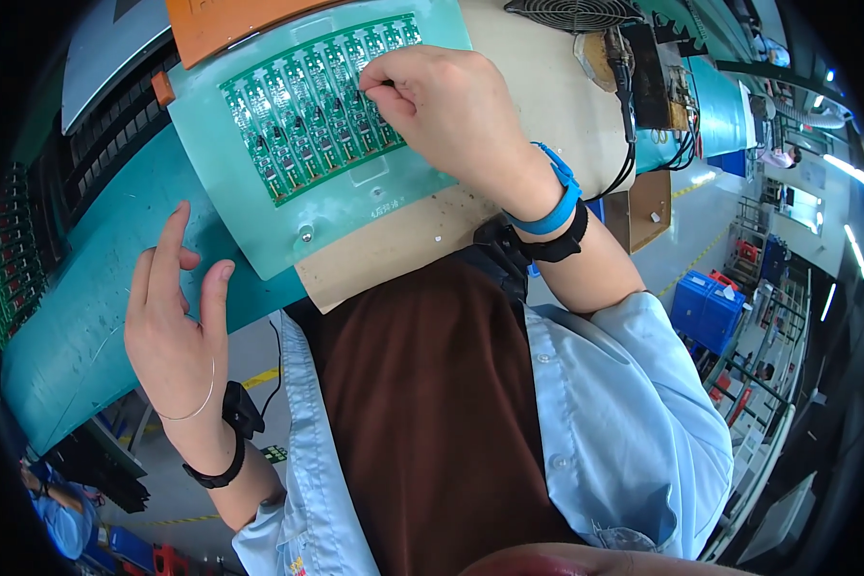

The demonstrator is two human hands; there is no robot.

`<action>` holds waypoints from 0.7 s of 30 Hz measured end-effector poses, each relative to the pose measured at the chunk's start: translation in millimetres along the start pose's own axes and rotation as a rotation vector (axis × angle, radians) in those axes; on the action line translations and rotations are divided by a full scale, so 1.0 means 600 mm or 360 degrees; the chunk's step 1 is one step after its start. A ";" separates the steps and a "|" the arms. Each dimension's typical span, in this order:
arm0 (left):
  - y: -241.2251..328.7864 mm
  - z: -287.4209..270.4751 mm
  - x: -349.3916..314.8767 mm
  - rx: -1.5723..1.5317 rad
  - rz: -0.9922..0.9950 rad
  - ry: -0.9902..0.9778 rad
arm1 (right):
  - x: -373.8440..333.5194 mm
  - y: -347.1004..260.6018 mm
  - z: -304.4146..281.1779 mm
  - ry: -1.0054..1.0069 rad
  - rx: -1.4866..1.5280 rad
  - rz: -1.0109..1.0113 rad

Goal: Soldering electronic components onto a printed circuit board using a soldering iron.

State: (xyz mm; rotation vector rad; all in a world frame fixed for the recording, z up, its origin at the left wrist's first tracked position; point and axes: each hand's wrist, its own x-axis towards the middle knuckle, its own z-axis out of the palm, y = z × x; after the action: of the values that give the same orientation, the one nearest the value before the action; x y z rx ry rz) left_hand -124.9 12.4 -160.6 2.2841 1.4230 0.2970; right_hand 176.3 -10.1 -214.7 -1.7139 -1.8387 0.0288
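A green circuit board panel (293,125), divided into several narrow strips with small components, lies on a pale translucent green plate (211,182). Over the panel's right part is my right hand (437,110), thumb and forefinger pinched together at the components. Whatever sits between those fingertips is too small or hidden to make out. A blue wrist strap (564,197) and a black band circle that wrist. My left hand (173,312) hovers by the bench edge, left of the plate, fingers apart and holding nothing.
An orange box (230,21) borders the plate's far side. Back right are a round fan grille (576,13) and a soldering iron (624,106) with black cables. Black racking holds boards (14,259) at far left. A cardboard box (648,213) stands right. Another person (62,518) is lower left.
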 end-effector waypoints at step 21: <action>0.001 -0.019 -0.011 -0.0011 -0.0023 0.0038 | 0.020 -0.036 0.019 -0.0121 -0.0012 -0.0100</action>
State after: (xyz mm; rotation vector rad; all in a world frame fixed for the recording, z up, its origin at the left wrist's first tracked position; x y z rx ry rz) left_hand -132.2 9.1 -149.7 2.2713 1.4472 0.3255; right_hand 152.2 1.9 -210.0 -1.6802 -1.9494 0.0627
